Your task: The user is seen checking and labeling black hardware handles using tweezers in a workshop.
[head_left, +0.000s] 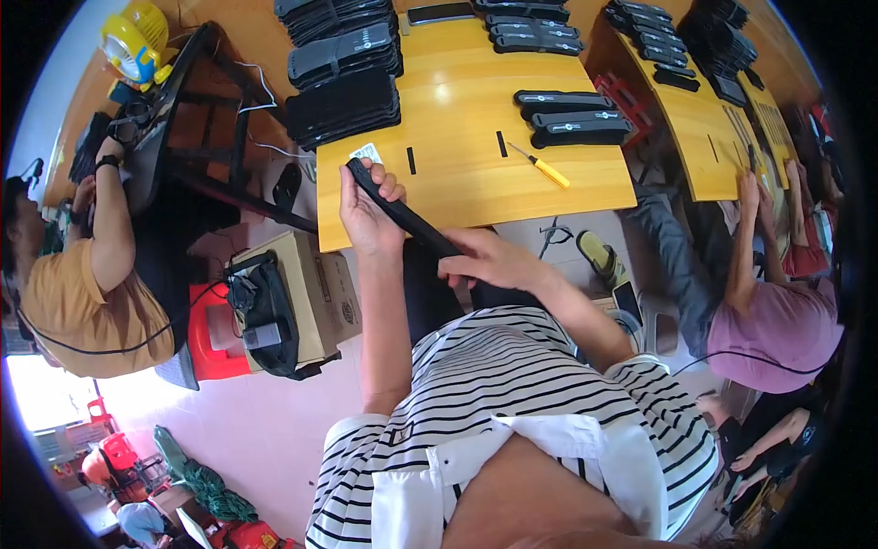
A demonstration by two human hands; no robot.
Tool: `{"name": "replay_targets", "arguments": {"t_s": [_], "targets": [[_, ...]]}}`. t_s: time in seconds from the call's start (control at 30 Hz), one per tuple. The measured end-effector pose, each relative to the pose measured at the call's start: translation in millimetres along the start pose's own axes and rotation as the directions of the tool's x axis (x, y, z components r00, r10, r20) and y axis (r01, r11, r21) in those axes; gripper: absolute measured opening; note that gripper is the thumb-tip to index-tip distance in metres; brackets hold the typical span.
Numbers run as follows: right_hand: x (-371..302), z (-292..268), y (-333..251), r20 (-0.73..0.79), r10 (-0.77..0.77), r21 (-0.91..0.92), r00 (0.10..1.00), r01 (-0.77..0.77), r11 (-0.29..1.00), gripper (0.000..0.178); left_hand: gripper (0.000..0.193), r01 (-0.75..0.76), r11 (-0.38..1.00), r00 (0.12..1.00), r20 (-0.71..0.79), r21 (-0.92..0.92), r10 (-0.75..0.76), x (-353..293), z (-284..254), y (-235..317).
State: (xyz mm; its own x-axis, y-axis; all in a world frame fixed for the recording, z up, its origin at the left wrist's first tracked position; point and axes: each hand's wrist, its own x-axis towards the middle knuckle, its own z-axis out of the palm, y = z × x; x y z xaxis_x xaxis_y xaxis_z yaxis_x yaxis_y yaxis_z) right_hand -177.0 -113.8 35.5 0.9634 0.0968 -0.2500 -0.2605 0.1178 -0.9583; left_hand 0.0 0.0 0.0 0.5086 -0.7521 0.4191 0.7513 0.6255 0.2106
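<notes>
Left hand [373,215] and right hand [489,259] hold one black strip [409,218]
One yellow screwdriver [551,174] lies beyond them, rightward, on the desk [457,194].

Over on the yellow wooden table [448,114], flat black stacks [344,105] crowd the left edge; banded black bundles [535,37] line up far right, two black bundles [580,128] nearer, a yellow-handled tool [551,174] lying slantwise, a white label [365,152] front-left!

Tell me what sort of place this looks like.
Probably a small workshop: bundled black pieces sit in stacks on a wooden table, a yellow-handled tool lies there too, and a person in a pink top sits at a similar table nearby.
</notes>
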Motion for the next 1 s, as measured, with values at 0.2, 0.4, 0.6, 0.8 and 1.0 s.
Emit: {"name": "replay_targets", "arguments": {"t_s": [0.2, 0.4, 0.6, 0.8, 1.0], "targets": [[-4, 10, 0, -0.388, -0.195, -0.287, 0.901, 0.083, 0.954, 0.027, 0.032, 0.354, 0.638, 0.772, -0.598, 0.684, 0.213, -9, 63, -73], [-23, -24, 13, -0.336, -0.350, -0.536, 0.874, 0.128, 0.835, 0.036, 0.028, 0.523, 0.651, 0.706, -0.707, 0.550, 0.030, -47, 56, -80], [-13, -113, 42, -0.480, -0.691, -0.876, 0.541, -0.341, 0.342, 0.027, 0.033, 0.336, 0.875, 0.798, -0.600, 0.350, -0.066, -45, 59, -51], [4, -131, 72, -0.455, -0.675, -0.864, 0.580, -0.470, 0.179, 0.026, 0.035, 0.102, 0.992, 0.804, -0.593, 0.078, -0.036, -38, 65, -50], [-9, -92, 57, -0.570, -0.657, -0.804, 0.494, -0.170, 0.569, 0.023, 0.036, 0.092, 0.986, 0.826, -0.563, 0.138, 0.002, -41, 60, -45]]}}
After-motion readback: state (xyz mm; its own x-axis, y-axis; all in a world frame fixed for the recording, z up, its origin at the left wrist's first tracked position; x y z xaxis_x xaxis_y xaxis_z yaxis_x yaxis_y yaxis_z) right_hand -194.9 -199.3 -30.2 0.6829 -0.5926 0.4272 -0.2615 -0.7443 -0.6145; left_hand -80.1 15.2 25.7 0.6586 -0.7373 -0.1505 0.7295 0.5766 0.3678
